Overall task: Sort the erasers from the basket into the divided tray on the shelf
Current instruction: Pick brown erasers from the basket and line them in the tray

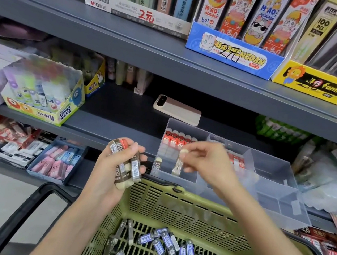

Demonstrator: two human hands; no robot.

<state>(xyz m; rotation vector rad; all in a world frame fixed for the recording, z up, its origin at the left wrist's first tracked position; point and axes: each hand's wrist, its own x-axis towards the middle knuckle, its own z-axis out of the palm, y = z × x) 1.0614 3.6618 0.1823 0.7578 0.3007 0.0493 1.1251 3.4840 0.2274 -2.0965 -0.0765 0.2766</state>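
My left hand (121,164) grips a bundle of several brown-sleeved erasers (132,165) above the basket's far left rim. My right hand (202,161) pinches one pale eraser (178,164) upright over the front-left compartment of the clear divided tray (274,166) on the shelf. A row of red-sleeved erasers (177,140) stands at the back of that compartment, and one brown eraser (157,163) stands in its front left corner. The green plastic basket (183,207) below holds many loose blue-sleeved and brown-sleeved erasers (168,246).
A beige phone (177,109) lies on the shelf behind the tray. A glue-stick box (42,94) stands at the left. A blue tray of pink and blue erasers (56,160) sits on the lower shelf. Pencil-lead boxes (234,52) line the upper shelf.
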